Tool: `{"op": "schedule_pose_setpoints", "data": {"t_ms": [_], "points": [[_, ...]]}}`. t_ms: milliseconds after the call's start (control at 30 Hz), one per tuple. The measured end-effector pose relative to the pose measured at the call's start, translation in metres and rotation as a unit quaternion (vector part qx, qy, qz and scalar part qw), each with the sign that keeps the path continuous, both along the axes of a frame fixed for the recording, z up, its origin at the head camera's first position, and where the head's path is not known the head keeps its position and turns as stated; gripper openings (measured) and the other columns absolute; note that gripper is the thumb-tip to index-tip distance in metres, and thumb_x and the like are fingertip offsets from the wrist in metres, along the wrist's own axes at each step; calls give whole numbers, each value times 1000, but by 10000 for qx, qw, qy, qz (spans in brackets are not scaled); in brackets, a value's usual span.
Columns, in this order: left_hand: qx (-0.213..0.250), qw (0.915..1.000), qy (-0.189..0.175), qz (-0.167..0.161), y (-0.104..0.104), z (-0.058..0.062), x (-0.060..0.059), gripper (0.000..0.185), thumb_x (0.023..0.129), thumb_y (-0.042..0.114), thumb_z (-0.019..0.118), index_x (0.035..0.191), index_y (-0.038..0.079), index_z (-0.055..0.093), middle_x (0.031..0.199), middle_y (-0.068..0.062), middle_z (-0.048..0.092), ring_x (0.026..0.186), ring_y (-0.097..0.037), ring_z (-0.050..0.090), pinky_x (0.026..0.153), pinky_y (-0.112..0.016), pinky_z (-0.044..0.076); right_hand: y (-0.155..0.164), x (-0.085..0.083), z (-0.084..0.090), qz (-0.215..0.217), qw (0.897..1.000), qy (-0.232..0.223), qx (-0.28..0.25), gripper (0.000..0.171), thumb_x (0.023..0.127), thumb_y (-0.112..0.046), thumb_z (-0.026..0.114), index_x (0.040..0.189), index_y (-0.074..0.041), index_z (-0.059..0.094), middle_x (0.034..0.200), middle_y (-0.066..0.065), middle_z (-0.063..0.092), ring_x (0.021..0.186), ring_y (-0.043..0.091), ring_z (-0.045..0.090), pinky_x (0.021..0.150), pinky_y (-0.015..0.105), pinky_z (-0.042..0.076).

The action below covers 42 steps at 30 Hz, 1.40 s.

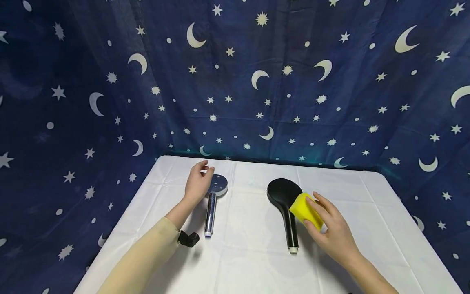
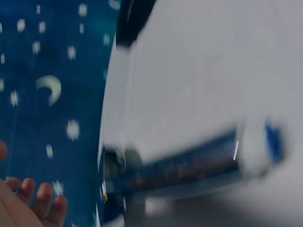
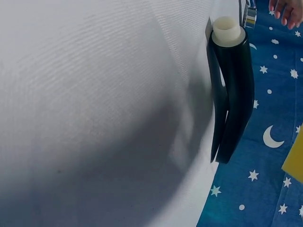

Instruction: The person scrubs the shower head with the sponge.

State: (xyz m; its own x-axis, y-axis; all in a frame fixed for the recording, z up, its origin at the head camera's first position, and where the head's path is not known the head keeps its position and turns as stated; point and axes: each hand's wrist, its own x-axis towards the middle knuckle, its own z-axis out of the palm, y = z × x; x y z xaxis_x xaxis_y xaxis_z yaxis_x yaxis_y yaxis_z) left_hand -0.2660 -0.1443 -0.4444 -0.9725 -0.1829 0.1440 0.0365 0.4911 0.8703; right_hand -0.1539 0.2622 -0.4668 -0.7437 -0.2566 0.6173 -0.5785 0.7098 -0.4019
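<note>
My right hand (image 1: 335, 232) holds a yellow sponge (image 1: 307, 210) between thumb and fingers, over the right side of a black shower head (image 1: 284, 192). That shower head lies with its handle towards me, its cream threaded end (image 3: 226, 30) showing in the right wrist view. A corner of the sponge (image 3: 296, 158) enters there at the right edge. My left hand (image 1: 198, 183) hovers beside the round head of a chrome shower head (image 1: 210, 212), fingers loosely bent and nothing held. In the left wrist view the chrome handle (image 2: 184, 165) is blurred, with my left fingertips (image 2: 42, 201) at lower left.
A white cloth (image 1: 249, 253) covers the table under both shower heads. Behind the table and along its left side hangs a dark blue curtain (image 1: 235, 81) with moons and stars. A small black device (image 1: 189, 239) sits at my left sleeve.
</note>
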Motion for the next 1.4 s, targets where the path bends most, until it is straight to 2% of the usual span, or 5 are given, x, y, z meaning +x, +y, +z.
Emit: {"op": "schedule_pose_setpoints", "data": {"t_ms": [267,600,733,867,1400], "points": [[1801,9646,-1442,-1279,55,4,34,63,103,40,58,152,4,42,138,-17,57,126,-36,58,103,-51,49,4,2,3,-693,9972,-136,-250,79,76,-7,85,149,-11,54,132,16,65,113,32,53,93,17,34],[4140,8167,-3569,-1850,117,-13,68,73,100,42,60,154,-2,35,142,-26,53,129,-46,55,97,-63,50,13,5,3,-868,9949,-386,-341,80,77,-6,84,150,-14,52,137,16,60,120,34,49,92,40,38],[4460,7852,-3841,-1926,138,-25,74,77,101,44,57,155,-5,31,142,-30,50,127,-50,55,97,-68,47,16,4,2,-836,9953,-364,-338,81,77,-6,84,151,-15,52,138,15,59,121,34,49,95,32,37],[4332,7872,-3946,-1921,157,-34,75,78,101,42,56,155,-7,28,137,-29,55,122,-48,59,98,-63,49,22,4,1,-742,9964,-262,-309,81,76,-4,84,150,-15,52,138,15,59,122,34,48,100,18,30],[3383,8473,-3926,-1164,205,-32,71,25,94,21,68,108,0,65,101,-12,68,83,-20,68,82,-36,61,34,12,-5,-437,9987,-207,-138,78,76,-3,84,148,-12,54,142,10,57,124,32,49,104,9,23]]}}
